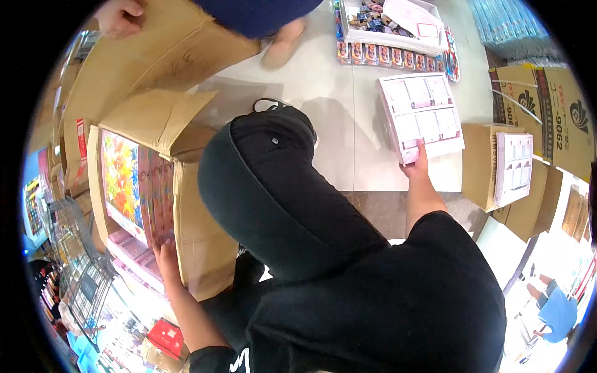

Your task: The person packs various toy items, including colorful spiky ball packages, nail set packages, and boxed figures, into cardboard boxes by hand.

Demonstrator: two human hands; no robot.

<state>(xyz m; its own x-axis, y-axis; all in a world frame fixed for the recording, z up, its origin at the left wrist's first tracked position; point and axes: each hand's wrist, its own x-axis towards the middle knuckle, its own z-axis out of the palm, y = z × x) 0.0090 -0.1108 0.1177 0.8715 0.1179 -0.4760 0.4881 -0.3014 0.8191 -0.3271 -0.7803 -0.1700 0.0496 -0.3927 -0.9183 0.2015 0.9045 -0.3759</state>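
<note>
On or just above the pale, smooth tiled floor, the right hand is gripping a flat pink-and-white rectangular box by its near-left corner, fingers closed over the edge. At the body-side rim of an open brown cardboard carton, the left hand is resting, fingers slightly curled; hold: cannot tell. Careful handling is probably requiring level support underneath. Six pale panels are lining the box's face.
</note>
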